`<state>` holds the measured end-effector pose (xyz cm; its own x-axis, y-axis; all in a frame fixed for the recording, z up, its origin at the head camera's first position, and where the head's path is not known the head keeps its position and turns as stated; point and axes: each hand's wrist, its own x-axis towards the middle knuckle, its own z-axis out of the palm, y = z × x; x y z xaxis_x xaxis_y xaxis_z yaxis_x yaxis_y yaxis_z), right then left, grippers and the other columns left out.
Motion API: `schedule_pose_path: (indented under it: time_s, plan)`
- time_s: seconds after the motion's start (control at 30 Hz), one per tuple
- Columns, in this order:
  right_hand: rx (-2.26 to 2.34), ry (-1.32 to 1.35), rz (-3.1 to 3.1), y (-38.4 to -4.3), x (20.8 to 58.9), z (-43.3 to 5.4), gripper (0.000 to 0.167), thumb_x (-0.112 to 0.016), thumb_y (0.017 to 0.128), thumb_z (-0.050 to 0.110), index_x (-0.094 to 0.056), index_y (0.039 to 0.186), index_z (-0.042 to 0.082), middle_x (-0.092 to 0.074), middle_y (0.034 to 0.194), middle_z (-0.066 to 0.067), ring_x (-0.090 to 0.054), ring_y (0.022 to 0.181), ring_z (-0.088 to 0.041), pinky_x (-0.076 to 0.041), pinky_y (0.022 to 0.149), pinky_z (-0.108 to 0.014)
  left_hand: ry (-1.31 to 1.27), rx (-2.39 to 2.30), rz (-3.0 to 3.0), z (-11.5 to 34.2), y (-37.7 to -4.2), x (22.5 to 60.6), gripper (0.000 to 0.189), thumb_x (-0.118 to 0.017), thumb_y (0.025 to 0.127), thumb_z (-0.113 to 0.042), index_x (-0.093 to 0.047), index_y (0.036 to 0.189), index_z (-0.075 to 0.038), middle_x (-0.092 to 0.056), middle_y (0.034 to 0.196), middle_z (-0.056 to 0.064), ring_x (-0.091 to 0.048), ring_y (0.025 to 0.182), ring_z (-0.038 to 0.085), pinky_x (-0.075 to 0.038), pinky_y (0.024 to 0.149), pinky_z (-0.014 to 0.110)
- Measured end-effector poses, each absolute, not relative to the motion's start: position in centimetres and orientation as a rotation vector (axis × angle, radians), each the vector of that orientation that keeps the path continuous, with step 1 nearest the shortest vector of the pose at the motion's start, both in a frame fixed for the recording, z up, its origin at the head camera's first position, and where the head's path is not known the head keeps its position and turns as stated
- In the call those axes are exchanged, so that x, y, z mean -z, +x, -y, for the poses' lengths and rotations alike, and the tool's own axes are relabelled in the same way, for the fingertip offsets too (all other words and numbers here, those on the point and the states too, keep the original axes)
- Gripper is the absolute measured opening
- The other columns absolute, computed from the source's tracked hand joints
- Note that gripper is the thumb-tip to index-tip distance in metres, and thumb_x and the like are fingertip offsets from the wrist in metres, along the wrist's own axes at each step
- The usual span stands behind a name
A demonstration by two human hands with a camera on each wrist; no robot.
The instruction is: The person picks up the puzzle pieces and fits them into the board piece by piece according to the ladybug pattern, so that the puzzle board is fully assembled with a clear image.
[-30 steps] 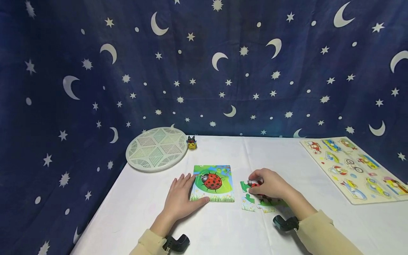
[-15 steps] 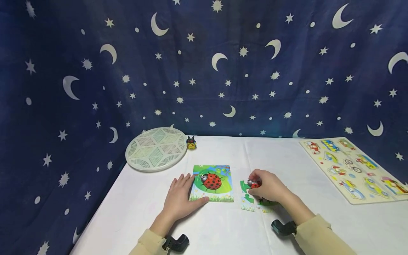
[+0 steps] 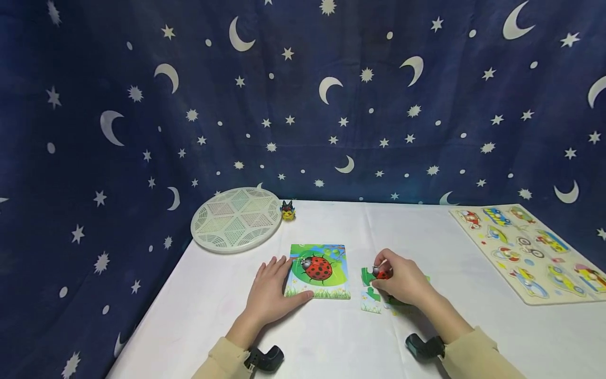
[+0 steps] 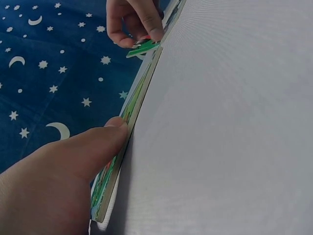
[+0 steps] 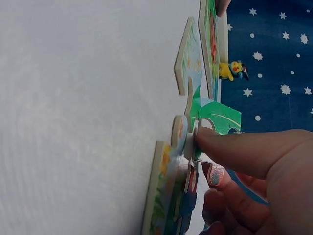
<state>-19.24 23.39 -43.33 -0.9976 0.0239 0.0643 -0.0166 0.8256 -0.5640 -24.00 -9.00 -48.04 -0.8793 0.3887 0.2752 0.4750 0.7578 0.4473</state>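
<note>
My left hand [image 3: 270,292] rests against the square ladybug picture board [image 3: 317,268] at the middle of the table. Its thumb lies on the near edge, and the other fingers stretch along the left side. To the right, my right hand [image 3: 402,276] pinches a green jigsaw piece [image 5: 220,115] between thumb and fingertips, low over the other pieces. Below that hand lies a corner jigsaw piece [image 3: 371,303] with grass and flowers. More ladybug pieces are partly hidden under the right hand; in the right wrist view, one with grass and a yellow flower [image 5: 159,186] shows.
A pale round perforated board [image 3: 236,218] stands at the back left, with a small yellow and dark figurine [image 3: 287,210] beside it. On the far right lies a wooden vehicle puzzle board [image 3: 530,252]. A blue curtain [image 3: 303,105] with moons and stars hangs behind the white table.
The head view has shifted slightly. My left hand stays on the ladybug board, and my right hand stays over the loose pieces with hardly any movement.
</note>
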Motion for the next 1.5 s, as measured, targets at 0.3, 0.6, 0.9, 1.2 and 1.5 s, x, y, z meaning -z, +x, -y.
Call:
schedule_pose_path:
  time_s: [0.3,0.6,0.9,1.2,1.5]
  plan:
    - [-1.057,-0.006,2.901,-18.7,43.1,-23.3,0.03,-0.082,0.086,0.012,-0.06,0.107,0.014,-0.059,0.08,0.002,-0.052,0.067,-0.017,-0.043,0.056,-0.031,-0.708,0.765,2.784,8.8,-24.0,48.1,0.097,-0.067,0.081,-0.074,-0.053,0.15,-0.009,-0.049,0.152,0.018,-0.035,0.147,0.039,-0.018,0.122,0.056]
    - [-1.17,-0.011,2.849,-18.8,42.7,-22.7,0.023,-0.077,0.091,0.012,-0.062,0.108,0.015,-0.061,0.08,0.001,-0.055,0.067,-0.018,-0.046,0.058,-0.033,-0.696,0.764,2.784,8.9,-24.1,48.0,0.097,-0.068,0.08,-0.074,-0.053,0.149,-0.008,-0.05,0.152,0.018,-0.035,0.147,0.039,-0.018,0.122,0.056]
    - [-1.317,-0.057,2.801,-18.4,43.0,-21.9,0.023,-0.077,0.091,0.011,-0.062,0.109,0.013,-0.064,0.083,0.0,-0.058,0.069,-0.018,-0.047,0.063,-0.034,-0.694,0.772,2.787,8.9,-23.9,48.0,0.097,-0.068,0.08,-0.074,-0.053,0.15,-0.009,-0.05,0.151,0.018,-0.035,0.147,0.039,-0.019,0.122,0.056]
    - [-1.399,-0.085,2.765,-19.0,43.4,-20.7,0.028,-0.077,0.091,0.01,-0.063,0.114,0.015,-0.067,0.08,0.0,-0.063,0.068,-0.019,-0.045,0.054,-0.031,-0.688,0.776,2.784,9.0,-23.7,47.9,0.097,-0.068,0.08,-0.074,-0.053,0.149,-0.007,-0.05,0.152,0.018,-0.035,0.147,0.039,-0.019,0.122,0.056]
    - [-1.39,-0.003,2.716,-20.2,43.8,-18.0,0.024,-0.077,0.09,0.009,-0.069,0.11,0.02,-0.066,0.08,0.004,-0.062,0.066,-0.016,-0.049,0.056,-0.032,-0.691,0.775,2.779,8.9,-23.8,48.0,0.096,-0.067,0.081,-0.074,-0.053,0.149,-0.008,-0.05,0.151,0.018,-0.036,0.147,0.039,-0.019,0.122,0.056]
